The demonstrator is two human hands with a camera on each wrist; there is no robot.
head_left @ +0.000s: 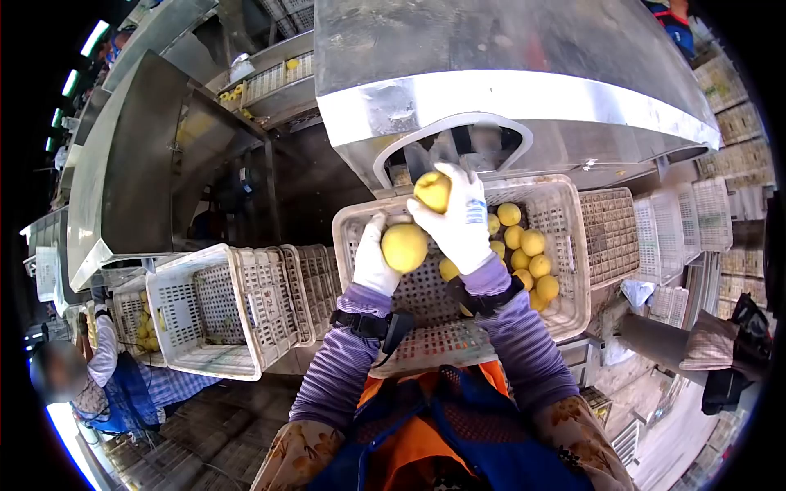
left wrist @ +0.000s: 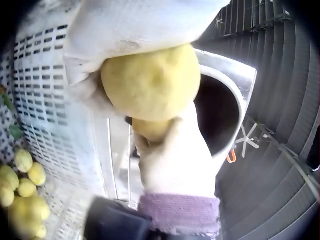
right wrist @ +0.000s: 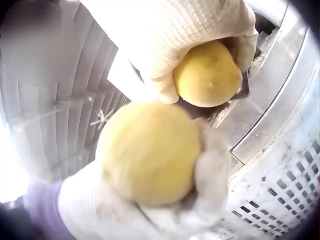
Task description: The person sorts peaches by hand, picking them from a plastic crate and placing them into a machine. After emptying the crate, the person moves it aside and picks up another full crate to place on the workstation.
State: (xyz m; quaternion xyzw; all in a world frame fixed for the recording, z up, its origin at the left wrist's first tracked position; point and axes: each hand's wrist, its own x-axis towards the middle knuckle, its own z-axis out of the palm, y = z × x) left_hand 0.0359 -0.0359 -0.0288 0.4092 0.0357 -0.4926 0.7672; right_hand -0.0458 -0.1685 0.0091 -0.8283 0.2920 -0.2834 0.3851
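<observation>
Above the pale plastic crate (head_left: pixel 430 342), the left hand (head_left: pixel 375 262) holds a bigger yellow fruit (head_left: pixel 404 247), fingers curled round its side, and the right hand (head_left: pixel 463 219) grips a smaller yellow fruit (head_left: pixel 432 191) between thumb and fingers, close before the metal opening (head_left: pixel 525 137). Both fruits are near each other, so, in my judgement, a careless turn of the wrist could knock them together and bruise the skin. Round shape and knitted glove (right wrist: pixel 200 22) could also let one slip, if the grip becomes loose, onto the loose fruits (head_left: pixel 533 242) lying in the crate. Their skin looks smooth; the crate walls are hard, with many small slots, and the metal is shiny and scratched.
</observation>
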